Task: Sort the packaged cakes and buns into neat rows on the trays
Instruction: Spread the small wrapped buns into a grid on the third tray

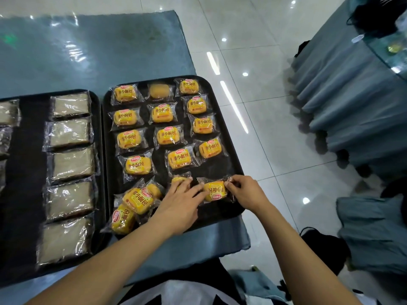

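Note:
Two black trays lie side by side. The right tray (222, 106) carries several yellow packaged buns in three rough rows. At its near right corner lies an upside-down bun (214, 190). My right hand (246, 192) pinches the right end of its wrapper. My left hand (182, 201) lies with straight fingers on that bun's left end and covers most of another bun (178, 179). A loose heap of buns (136, 201) sits at the tray's near left. The left tray (28, 172) bears a column of pale packaged cakes (70, 164).
The trays rest on a glossy blue tablecloth (88, 51) whose right edge (244, 234) runs just past the right tray. Beyond it is white tiled floor (275, 106). Another blue-draped table (352, 95) stands at the right. More cakes (7, 112) lie at the far left.

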Tool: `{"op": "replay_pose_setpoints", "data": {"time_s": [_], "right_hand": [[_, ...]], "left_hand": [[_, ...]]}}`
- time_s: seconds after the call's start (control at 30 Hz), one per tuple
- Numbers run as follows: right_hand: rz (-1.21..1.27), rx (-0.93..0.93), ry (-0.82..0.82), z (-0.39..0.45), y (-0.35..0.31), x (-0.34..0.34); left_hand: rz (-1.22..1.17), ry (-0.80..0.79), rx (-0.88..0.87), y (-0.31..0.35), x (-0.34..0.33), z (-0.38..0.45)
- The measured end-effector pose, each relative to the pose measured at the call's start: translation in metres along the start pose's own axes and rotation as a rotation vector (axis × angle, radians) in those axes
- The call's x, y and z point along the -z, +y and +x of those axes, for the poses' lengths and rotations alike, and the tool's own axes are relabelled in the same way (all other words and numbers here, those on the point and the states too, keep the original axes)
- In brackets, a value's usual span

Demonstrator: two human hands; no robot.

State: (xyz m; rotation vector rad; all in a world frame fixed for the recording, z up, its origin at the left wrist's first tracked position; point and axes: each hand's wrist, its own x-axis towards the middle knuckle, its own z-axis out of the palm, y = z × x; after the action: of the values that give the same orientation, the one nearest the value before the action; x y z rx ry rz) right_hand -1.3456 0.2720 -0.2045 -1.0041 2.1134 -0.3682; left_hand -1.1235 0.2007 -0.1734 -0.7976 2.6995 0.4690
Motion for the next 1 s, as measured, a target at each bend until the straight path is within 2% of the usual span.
{"op": "replay_pose_setpoints", "data": {"time_s": [0.1, 0.27, 0.33, 0.43, 0.6, 0.7, 0.8, 1.0], "right_hand": [[-0.037, -0.044, 0.06, -0.002, -0.002, -0.005], [-0.057, -0.088, 0.385, -0.038, -0.011, -0.017], [-0.042, -0.037, 0.346, -0.057, -0.013, -0.029], [-0.018, 0.035, 0.189, -0.077, -0.011, -0.048], [0.088, -0.072, 0.199, -0.066, -0.003, -0.045], [-0.081, -0.077, 0.251, -0.05, 0.0, -0.034], [-0.32, 0.005, 0.273, -0.039, -0.006, -0.03], [-0.511, 0.232, 0.233, -0.028, -0.003, -0.03]], "left_hand": [[0.029, -0.054, 0.018, 0.0, -0.01, -0.001], [0.022, 0.003, 0.018, 0.0, -0.013, -0.001], [-0.007, 0.03, 0.005, 0.001, -0.007, 0.007], [-0.081, 0.03, 0.012, -0.001, 0.003, 0.024], [-0.177, -0.009, -0.004, 0.0, 0.006, 0.03], [-0.257, -0.081, -0.051, 0.014, 0.0, 0.016], [-0.306, -0.114, -0.114, 0.027, -0.008, 0.003], [-0.166, 0.178, 0.02, 0.015, 0.0, 0.004]]}}
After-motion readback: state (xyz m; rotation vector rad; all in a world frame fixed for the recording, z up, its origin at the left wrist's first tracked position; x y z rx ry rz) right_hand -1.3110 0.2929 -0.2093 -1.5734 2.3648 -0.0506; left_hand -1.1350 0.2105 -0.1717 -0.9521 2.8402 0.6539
